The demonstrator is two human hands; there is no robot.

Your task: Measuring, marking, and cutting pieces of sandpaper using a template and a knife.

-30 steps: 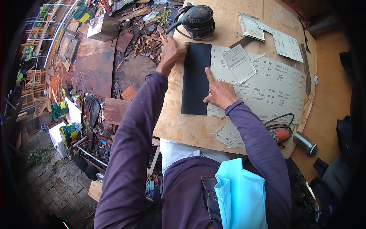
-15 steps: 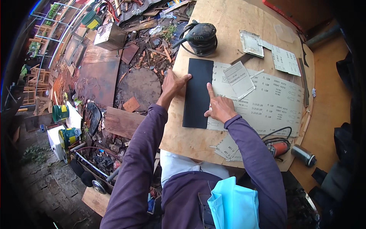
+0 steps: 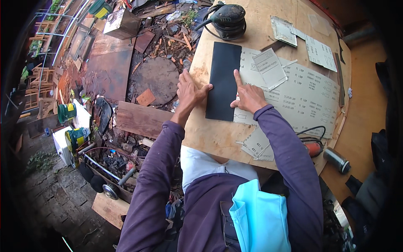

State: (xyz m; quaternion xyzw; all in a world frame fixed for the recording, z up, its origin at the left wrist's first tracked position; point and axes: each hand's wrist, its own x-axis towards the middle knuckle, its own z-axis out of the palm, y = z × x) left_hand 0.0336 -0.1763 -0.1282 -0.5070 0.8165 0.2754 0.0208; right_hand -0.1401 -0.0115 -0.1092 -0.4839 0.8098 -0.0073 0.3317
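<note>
A large sheet of sandpaper lies on the plywood table, its pale printed back (image 3: 302, 103) facing up. Along its left side a strip is folded over, showing the black grit face (image 3: 223, 84). The thumb of my left hand (image 3: 189, 91) touches the fold at the strip's left edge, with the other fingers spread near the table's edge. My right hand (image 3: 252, 96) rests on the printed back, index finger and thumb stretched apart against the strip's right edge and the other fingers curled. A loose sandpaper piece (image 3: 270, 69) lies on top of the sheet.
A power sander (image 3: 226, 21) with coiled cord stands beyond the strip. More sandpaper pieces (image 3: 321, 53) lie at the far right. Near my right forearm are an orange power tool (image 3: 312, 148) and a metal bottle (image 3: 336, 160). Wood scraps (image 3: 140, 122) litter the ground left of the plywood table (image 3: 205, 140).
The whole view has shifted, so the table sits higher in it. My left thumb has slid nearer to me along the fold. My right hand keeps its place by the strip's right edge.
</note>
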